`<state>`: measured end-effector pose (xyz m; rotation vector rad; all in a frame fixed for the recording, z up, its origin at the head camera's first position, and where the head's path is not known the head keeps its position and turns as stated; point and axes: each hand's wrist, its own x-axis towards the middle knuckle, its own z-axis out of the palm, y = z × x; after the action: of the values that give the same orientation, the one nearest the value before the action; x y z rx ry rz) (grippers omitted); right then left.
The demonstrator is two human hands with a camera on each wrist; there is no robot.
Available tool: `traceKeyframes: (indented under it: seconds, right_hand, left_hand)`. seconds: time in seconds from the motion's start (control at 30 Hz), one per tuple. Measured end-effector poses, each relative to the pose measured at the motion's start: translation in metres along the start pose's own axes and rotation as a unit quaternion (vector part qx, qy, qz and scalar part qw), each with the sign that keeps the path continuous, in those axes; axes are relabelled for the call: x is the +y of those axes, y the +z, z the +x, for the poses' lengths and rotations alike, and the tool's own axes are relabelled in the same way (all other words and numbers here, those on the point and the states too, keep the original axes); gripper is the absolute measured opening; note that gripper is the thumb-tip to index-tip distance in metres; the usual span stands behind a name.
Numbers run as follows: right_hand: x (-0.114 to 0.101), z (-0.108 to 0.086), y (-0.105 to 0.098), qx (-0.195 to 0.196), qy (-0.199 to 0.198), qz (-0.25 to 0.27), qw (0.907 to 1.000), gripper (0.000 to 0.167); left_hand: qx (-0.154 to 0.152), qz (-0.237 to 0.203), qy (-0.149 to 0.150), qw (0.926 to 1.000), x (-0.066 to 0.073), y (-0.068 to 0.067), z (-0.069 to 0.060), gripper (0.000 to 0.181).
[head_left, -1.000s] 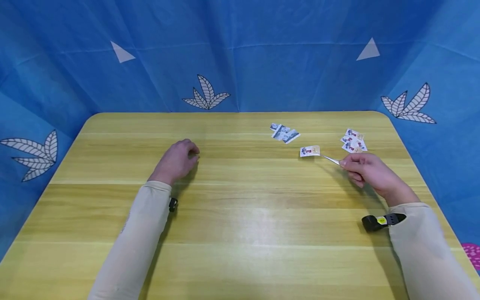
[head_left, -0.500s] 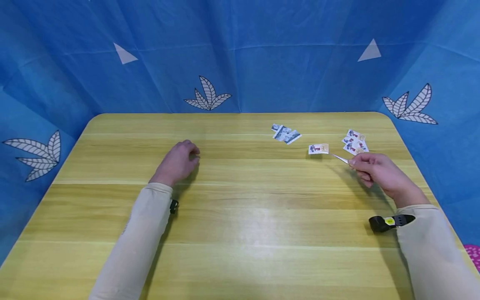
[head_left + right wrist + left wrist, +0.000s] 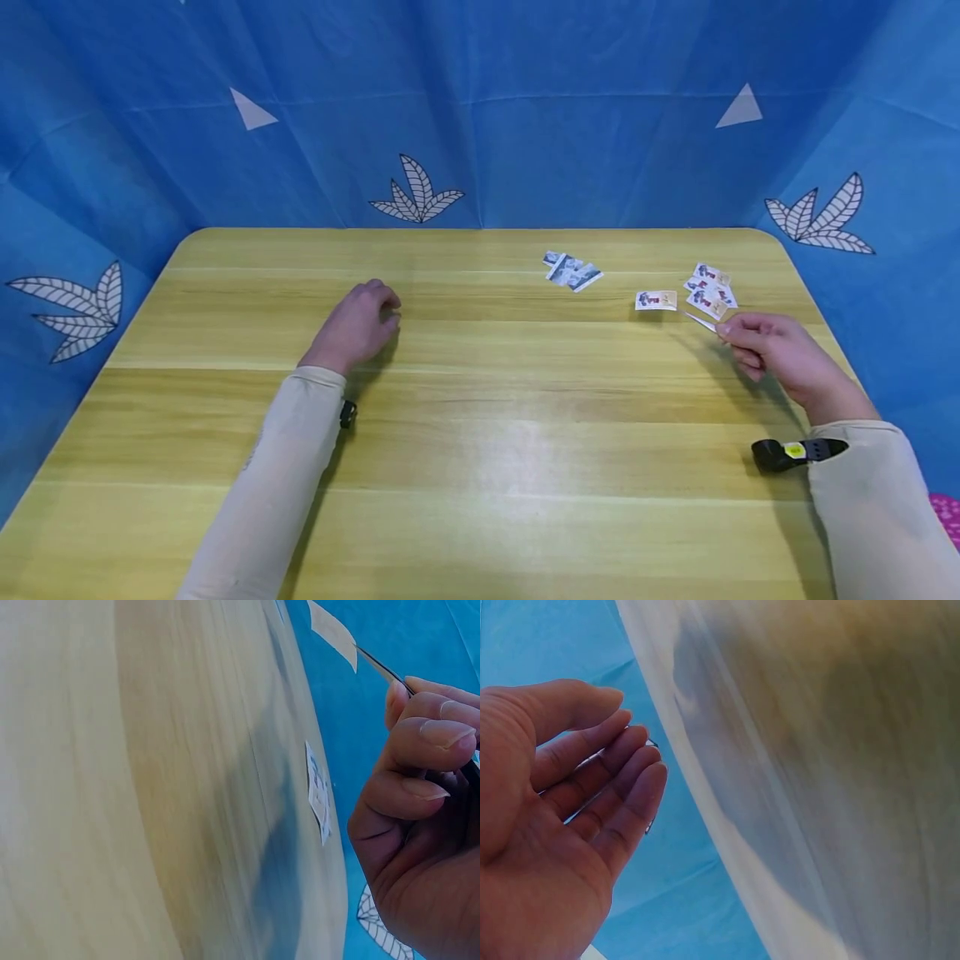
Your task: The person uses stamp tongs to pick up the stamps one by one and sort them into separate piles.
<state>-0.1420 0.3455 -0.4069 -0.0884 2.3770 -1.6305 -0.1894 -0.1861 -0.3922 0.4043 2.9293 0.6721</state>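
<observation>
My right hand (image 3: 772, 350) pinches a pair of tweezers (image 3: 701, 322) between thumb and fingers. At the tweezers' tips hangs a small printed stamp (image 3: 656, 301), held above the table by one edge; the right wrist view shows its pale back (image 3: 334, 634). Just right of it lies an overlapping pile of colourful stamps (image 3: 708, 292). Farther left is a pile of blue-grey stamps (image 3: 573, 271). My left hand (image 3: 356, 325) stays over the left half of the table with fingers loosely curled and nothing in its palm, as the left wrist view confirms.
The wooden table (image 3: 480, 467) has rounded back corners. A blue curtain (image 3: 480, 108) with leaf and triangle prints hangs behind it and at both sides. A wrist camera (image 3: 772, 456) sits under the right sleeve's cuff.
My right hand has moved right with the tweezers, bringing the held stamp from near the blue-grey pile to beside the colourful pile. The left hand has not visibly moved.
</observation>
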Motion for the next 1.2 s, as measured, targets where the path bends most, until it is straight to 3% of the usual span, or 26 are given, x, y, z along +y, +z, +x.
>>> traceKeyframes:
  seconds: [0.6, 0.97, 1.2]
  right_hand:
    - [0.016, -0.019, -0.024, 0.023, 0.004, 0.012, 0.9996, 0.025]
    - [0.02, -0.025, -0.031, 0.024, 0.001, 0.119, 0.9926, 0.023]
    - [0.021, -0.028, -0.036, 0.048, 0.012, 0.116, 0.992, 0.021]
  left_hand:
    - [-0.012, -0.005, -0.004, 0.9999, 0.0, 0.002, -0.001, 0.026]
    - [-0.008, 0.008, -0.001, 0.9999, 0.001, 0.002, -0.001, 0.025]
    - [-0.014, 0.01, 0.008, 0.9998, 0.002, 0.002, -0.001, 0.025]
